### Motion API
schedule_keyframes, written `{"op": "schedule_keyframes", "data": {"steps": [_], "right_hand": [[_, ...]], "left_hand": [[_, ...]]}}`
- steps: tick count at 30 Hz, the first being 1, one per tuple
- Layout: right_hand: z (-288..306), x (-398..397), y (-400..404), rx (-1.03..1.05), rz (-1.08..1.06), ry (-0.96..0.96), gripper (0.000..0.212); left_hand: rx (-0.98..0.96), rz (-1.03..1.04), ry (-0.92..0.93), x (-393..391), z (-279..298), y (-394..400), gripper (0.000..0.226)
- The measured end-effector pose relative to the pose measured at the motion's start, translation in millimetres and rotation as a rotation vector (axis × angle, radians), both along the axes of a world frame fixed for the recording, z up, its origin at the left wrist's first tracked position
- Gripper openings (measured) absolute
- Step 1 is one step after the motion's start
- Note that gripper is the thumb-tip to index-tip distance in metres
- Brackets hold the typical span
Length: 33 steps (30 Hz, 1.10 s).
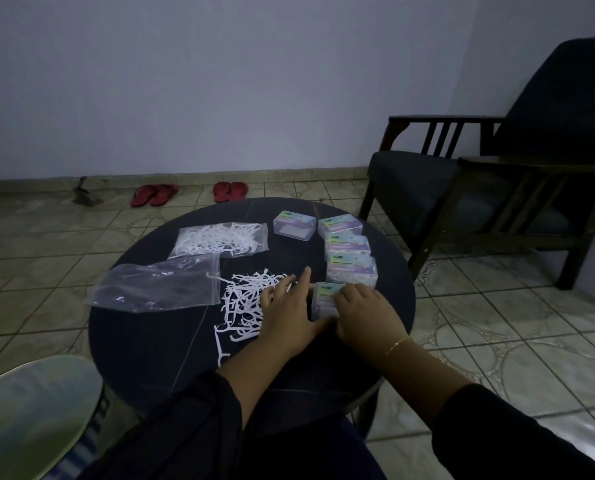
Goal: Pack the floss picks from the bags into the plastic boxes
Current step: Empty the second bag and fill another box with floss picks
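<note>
The right hand [365,315] has its fingers curled over the near plastic box [325,299], grasping it from the right side just below the centre of the frame. The left hand [289,317] lies against the box's left side with fingers straight and relaxed, the thumb along the box's near edge and the fingertips reaching over a loose pile of white floss picks [246,299]. A gold bracelet [398,344] circles the right wrist, and both arms wear dark sleeves.

Just above the held box, three more lidded boxes [349,258] stand in a touching column, with a fifth box [294,226] apart to their upper left. Left of centre lies an almost emptied clear zip bag [157,285], and above it a bag still full of floss picks [220,239]. All of this rests on a round dark table [150,358].

On the tiled floor by the wall are two pairs of red sandals [188,194]; a dark armchair [497,188] fills the right of the frame.
</note>
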State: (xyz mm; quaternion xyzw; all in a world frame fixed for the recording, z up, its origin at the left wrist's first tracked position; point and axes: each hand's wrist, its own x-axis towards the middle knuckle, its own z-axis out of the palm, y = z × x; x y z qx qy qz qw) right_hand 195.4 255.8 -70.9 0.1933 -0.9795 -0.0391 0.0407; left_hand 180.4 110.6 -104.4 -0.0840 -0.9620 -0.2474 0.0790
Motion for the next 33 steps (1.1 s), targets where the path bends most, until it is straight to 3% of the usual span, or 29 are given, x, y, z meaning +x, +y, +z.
{"op": "schedule_keyframes", "data": {"steps": [33], "right_hand": [[-6, 8, -13, 0.257, 0.042, 0.056, 0.044]], "left_hand": [[-0.019, 0.067, 0.029, 6, -7, 2, 0.085]]}}
